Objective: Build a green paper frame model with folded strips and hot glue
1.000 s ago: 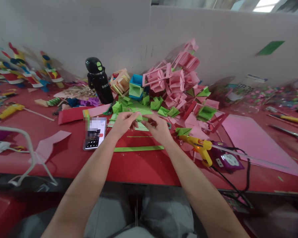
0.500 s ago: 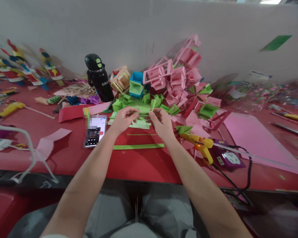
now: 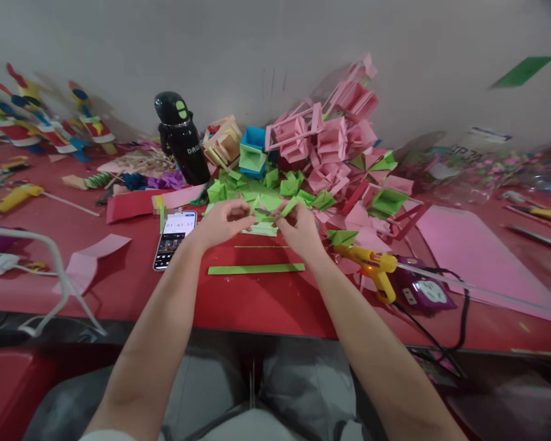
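My right hand point(image 3: 302, 228) is closed, its thumb and fingers pinching a folded light-green paper piece point(image 3: 288, 207). Facing it, my left hand point(image 3: 224, 221) has its fingers curved, with a gap showing between thumb and forefinger. A thin grey piece point(image 3: 262, 211), too small to make out, shows between the two hands. Light-green paper sheets point(image 3: 262, 229) lie beneath the hands. Closer to me, a long green paper strip point(image 3: 257, 269) lies flat on the red table point(image 3: 261, 306), with a much thinner green strip point(image 3: 261, 247) beyond it.
A phone point(image 3: 177, 240) lies left of my forearm, and a black bottle point(image 3: 183, 144) stands behind it. Pink paper models point(image 3: 333, 138) are heaped at the back. On the right, a yellow glue gun point(image 3: 371, 266) rests near a purple power socket point(image 3: 425, 289) with a black cord.
My left hand has shifted slightly left, widening the gap between the hands. The green paper in my right hand has tilted to the right. The view has shifted slightly.
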Demonstrator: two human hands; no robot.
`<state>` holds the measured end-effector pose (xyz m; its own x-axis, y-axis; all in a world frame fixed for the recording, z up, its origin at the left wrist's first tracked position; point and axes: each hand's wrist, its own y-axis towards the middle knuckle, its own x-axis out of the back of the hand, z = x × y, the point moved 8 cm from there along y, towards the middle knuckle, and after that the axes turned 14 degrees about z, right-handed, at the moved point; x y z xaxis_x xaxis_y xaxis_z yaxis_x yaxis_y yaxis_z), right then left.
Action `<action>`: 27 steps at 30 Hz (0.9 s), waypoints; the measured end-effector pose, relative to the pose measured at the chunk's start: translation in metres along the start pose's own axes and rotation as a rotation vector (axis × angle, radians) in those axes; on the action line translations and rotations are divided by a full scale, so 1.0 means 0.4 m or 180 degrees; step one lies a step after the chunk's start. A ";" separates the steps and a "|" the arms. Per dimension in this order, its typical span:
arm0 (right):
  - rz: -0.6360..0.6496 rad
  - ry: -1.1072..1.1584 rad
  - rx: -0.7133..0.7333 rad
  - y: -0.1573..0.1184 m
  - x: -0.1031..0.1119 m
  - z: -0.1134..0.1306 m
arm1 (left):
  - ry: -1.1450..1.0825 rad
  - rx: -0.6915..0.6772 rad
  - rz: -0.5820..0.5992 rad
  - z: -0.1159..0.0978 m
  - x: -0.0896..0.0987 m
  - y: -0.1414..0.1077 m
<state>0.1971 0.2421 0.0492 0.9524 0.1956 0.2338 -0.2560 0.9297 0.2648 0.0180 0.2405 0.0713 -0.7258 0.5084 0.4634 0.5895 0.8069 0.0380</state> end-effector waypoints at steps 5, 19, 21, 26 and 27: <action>0.0018 -0.0150 -0.0065 -0.006 0.012 0.019 | 0.0706 0.0617 -0.0051 0.041 -0.028 -0.095; -0.0464 0.0798 0.0113 -0.007 0.047 0.016 | 0.1810 0.0931 0.0779 0.006 -0.157 -0.121; -0.0463 0.0849 0.0093 -0.006 0.047 0.013 | 0.1700 0.0884 0.0788 0.012 -0.153 -0.122; -0.0421 0.0826 -0.0006 -0.004 0.041 0.011 | 0.1592 0.0740 0.0638 0.006 -0.145 -0.127; -0.0420 0.0830 -0.0012 -0.004 0.040 0.012 | 0.1622 0.0732 0.0657 0.004 -0.146 -0.127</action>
<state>0.2122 0.2421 0.0570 0.9880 0.1460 -0.0508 -0.1269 0.9535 0.2733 0.0300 0.1704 0.0409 -0.3092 0.4990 0.8095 0.5669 0.7802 -0.2644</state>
